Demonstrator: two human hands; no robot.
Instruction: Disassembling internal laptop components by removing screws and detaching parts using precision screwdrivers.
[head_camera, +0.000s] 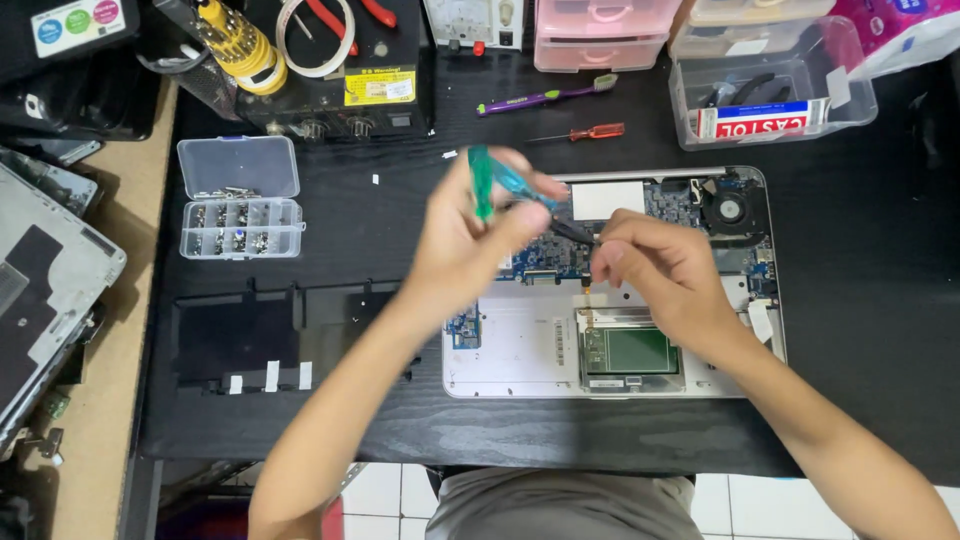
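- Your left hand (470, 235) is clamped on a green screwdriver (484, 180) above the opened laptop (520, 350).
- Your right hand (665, 270) pinches its thin tip (575, 233); it looks light, stiff and slippery, so hold the handle.

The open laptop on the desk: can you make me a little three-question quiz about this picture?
1. True or false: the fan sits in the far right corner of the open laptop.
2. What colour is the handle of the screwdriver in the left hand?
3. The screw box lies on which side of the laptop: A) left, B) right?

Key: 1 true; 2 green; 3 A. The right hand pinches something dark that is too blurred to name.
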